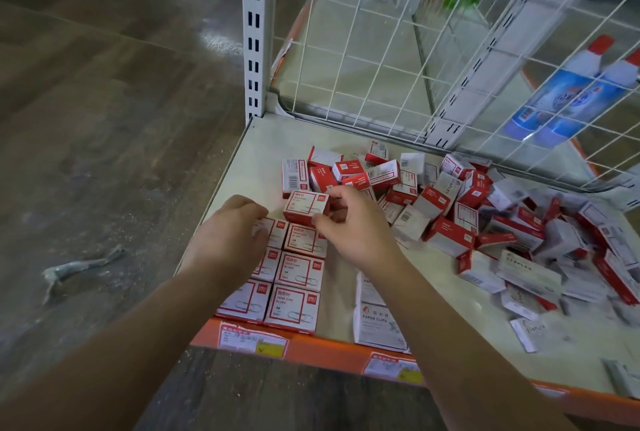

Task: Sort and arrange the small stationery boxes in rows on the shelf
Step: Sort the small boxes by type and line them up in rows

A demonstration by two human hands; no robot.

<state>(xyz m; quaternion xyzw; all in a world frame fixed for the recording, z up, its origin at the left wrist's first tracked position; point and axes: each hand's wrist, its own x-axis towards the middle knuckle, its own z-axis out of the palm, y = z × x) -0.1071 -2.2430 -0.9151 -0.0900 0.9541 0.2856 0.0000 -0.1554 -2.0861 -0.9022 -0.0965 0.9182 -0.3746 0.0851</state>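
Note:
Red-and-white paper clip boxes point(303, 271) lie in two neat rows at the front left of the beige shelf point(249, 153). My right hand point(356, 226) pinches one more such box point(306, 206) at the far end of the right row. My left hand point(228, 233) rests with curled fingers on the far boxes of the left row. A loose heap of red-and-white stationery boxes point(485, 219) covers the middle and right of the shelf.
Two grey paper clip boxes point(377, 323) lie by the orange front edge point(311, 347). A white wire grid point(381, 50) and slotted post point(254, 32) close the back. Blue bottles point(568, 95) stand behind the grid. Wooden floor lies to the left.

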